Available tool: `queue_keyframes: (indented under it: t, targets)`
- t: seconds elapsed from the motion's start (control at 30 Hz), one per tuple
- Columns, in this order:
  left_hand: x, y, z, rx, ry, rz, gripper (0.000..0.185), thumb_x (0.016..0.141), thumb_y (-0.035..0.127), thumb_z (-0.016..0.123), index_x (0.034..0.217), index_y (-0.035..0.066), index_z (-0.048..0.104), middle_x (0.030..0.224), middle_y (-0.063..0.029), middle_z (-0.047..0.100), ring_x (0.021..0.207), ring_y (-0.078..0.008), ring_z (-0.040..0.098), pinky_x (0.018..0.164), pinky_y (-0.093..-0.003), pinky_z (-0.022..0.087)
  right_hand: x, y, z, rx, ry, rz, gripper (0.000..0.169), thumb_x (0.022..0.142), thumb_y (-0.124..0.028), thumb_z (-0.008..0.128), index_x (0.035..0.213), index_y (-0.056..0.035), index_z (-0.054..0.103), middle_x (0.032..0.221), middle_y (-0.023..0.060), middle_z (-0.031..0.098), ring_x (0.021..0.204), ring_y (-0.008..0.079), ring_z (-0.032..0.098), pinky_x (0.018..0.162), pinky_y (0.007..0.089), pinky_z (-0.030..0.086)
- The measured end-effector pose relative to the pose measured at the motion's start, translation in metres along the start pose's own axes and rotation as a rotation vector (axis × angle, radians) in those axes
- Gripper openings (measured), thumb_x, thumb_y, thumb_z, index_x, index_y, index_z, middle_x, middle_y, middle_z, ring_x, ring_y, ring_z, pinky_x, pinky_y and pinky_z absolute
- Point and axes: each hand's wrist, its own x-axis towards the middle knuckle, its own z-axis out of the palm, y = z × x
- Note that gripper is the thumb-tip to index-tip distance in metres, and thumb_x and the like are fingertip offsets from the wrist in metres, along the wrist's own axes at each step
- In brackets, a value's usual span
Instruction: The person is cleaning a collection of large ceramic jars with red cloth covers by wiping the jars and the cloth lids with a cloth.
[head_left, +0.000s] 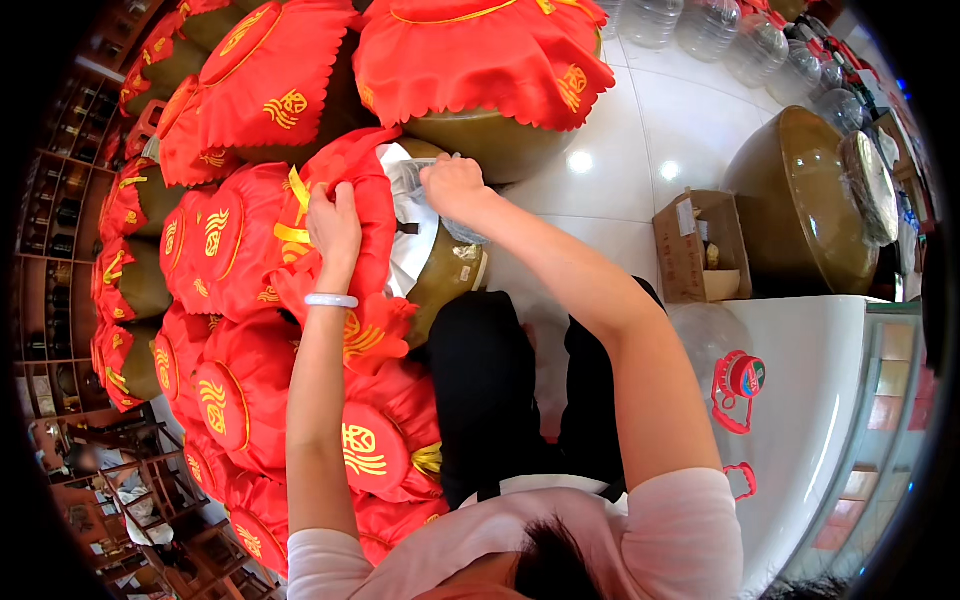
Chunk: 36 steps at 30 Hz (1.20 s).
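Note:
Before me stands a brown glazed jar (448, 281), its red satin cover (375, 202) folded back to the left. My left hand (335, 229), with a pale bangle at the wrist, grips that cover beside a yellow ribbon (298, 196). The exposed part of the jar's top bears a white cloth (409, 259). At its far side my right hand (457, 187) is closed on crumpled clear plastic film (412, 176), some of which hangs below the hand. The fingertips of my right hand are partly hidden.
More jars under red covers (225, 232) crowd the left and far side. At right are a cardboard box (701, 244), a large brown jar (787, 202) and a white counter (802, 390) beside a clear plastic bottle (712, 330). Other clear bottles (705, 30) line the white tile floor (600, 199).

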Motion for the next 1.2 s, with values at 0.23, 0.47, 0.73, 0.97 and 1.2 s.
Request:
queue_keyframes:
  t: [0.23, 0.47, 0.73, 0.97, 1.2]
  targets:
    - [0.006, -0.017, 0.006, -0.203, 0.064, -0.016, 0.036, 0.076, 0.026, 0.053, 0.091, -0.007, 0.055, 0.079, -0.0236, 0.059, 0.077, -0.0359, 0.056, 0.071, -0.0413, 0.041, 0.007, 0.037, -0.019, 0.212, 0.263, 0.271, 0.031, 0.073, -0.013, 0.050, 0.103, -0.0107, 0.059, 0.103, 0.0189, 0.055, 0.086, 0.0332, 0.059, 0.073, 0.0409, 0.047]
    - [0.007, -0.019, 0.008, -0.222, 0.099, -0.046, 0.032, 0.072, 0.018, 0.057, 0.091, -0.008, 0.056, 0.070, -0.0161, 0.058, 0.063, -0.0238, 0.053, 0.062, -0.0350, 0.042, 0.039, -0.023, 0.000, 0.184, 0.331, -0.066, 0.031, 0.075, -0.012, 0.048, 0.105, -0.0143, 0.060, 0.108, 0.0103, 0.052, 0.085, 0.0276, 0.060, 0.071, 0.0394, 0.048]
    - [0.007, -0.027, 0.009, -0.355, 0.075, -0.060, 0.021, 0.071, 0.012, 0.058, 0.078, -0.006, 0.051, 0.061, -0.0097, 0.049, 0.056, -0.0179, 0.044, 0.056, -0.0334, 0.039, 0.052, -0.018, 0.019, 0.084, 0.240, 0.015, 0.024, 0.081, -0.015, 0.042, 0.090, -0.0070, 0.062, 0.102, 0.0094, 0.057, 0.083, 0.0283, 0.061, 0.070, 0.0387, 0.048]
    - [0.009, -0.033, 0.013, -0.440, 0.133, -0.094, 0.016, 0.071, 0.006, 0.058, 0.080, -0.003, 0.050, 0.066, -0.0053, 0.048, 0.058, -0.0135, 0.043, 0.055, -0.0287, 0.038, 0.034, 0.028, 0.016, 0.071, 0.135, 0.065, 0.027, 0.076, -0.011, 0.045, 0.098, -0.0100, 0.060, 0.101, 0.0107, 0.058, 0.085, 0.0302, 0.060, 0.071, 0.0398, 0.047]
    - [0.002, -0.012, 0.002, -0.517, 0.102, -0.173, 0.017, 0.074, 0.002, 0.055, 0.089, -0.004, 0.050, 0.078, -0.0072, 0.052, 0.068, -0.0092, 0.047, 0.060, -0.0227, 0.040, 0.032, 0.006, -0.022, 0.386, 0.566, 0.041, 0.033, 0.071, -0.006, 0.050, 0.102, -0.0129, 0.059, 0.109, 0.0044, 0.055, 0.084, 0.0281, 0.059, 0.071, 0.0407, 0.047]
